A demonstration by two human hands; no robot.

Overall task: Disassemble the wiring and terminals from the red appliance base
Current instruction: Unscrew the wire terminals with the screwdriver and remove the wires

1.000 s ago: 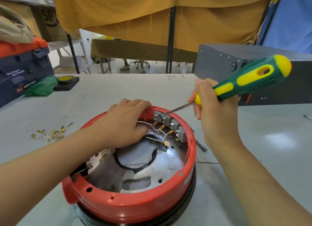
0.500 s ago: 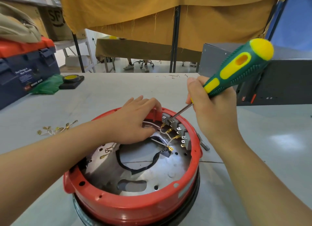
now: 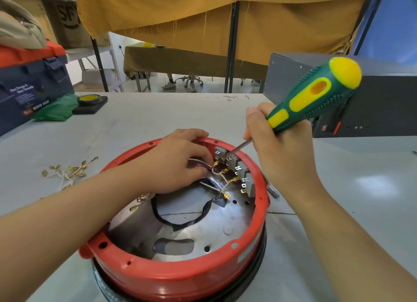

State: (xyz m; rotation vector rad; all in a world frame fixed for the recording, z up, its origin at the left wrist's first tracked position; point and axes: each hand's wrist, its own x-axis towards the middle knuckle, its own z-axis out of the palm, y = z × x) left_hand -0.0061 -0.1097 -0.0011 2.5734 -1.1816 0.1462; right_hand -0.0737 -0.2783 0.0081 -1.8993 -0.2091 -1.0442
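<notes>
Head view: right hand [image 3: 279, 152] grips ribbed green-yellow screwdriver [image 3: 316, 96] over round red base [image 3: 180, 277].

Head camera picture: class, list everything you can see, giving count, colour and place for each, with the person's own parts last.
appliance base: one, red, near centre of table.
grey terminal blocks: a row, inside the base's far right wall.
white wires: several, brass-tipped, at the blocks.
loose terminals: a pile, brass and white, table left.
screwdriver: one, green and yellow, tip at the blocks.
toolbox: one, blue and red, far left.
tape roll: one, yellow, beside toolbox.
metal case: one, dark grey, right.
table: one, grey.
hands: left pinches a wire; right grips the screwdriver.
</notes>
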